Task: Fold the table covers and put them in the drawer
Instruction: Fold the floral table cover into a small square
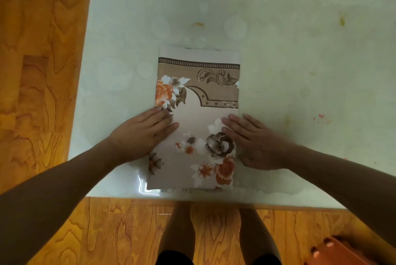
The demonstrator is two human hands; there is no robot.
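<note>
L hand (143, 134) & R hand (258, 143) flat (grip open, fingers straight) on folded table cover (198, 114), near table (300, 61) front edge.

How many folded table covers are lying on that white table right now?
1. A folded floral table cover lies near the table's front edge, with the left hand and right hand pressing flat on its sides. No drawer or other covers are visible.

The folded table cover (197, 114) lies on the pale table (300, 61), near its front edge. Both hands press it flat — the left hand (141, 134) on its left edge, the right hand (257, 142) on its right edge, fingers straight.
</note>
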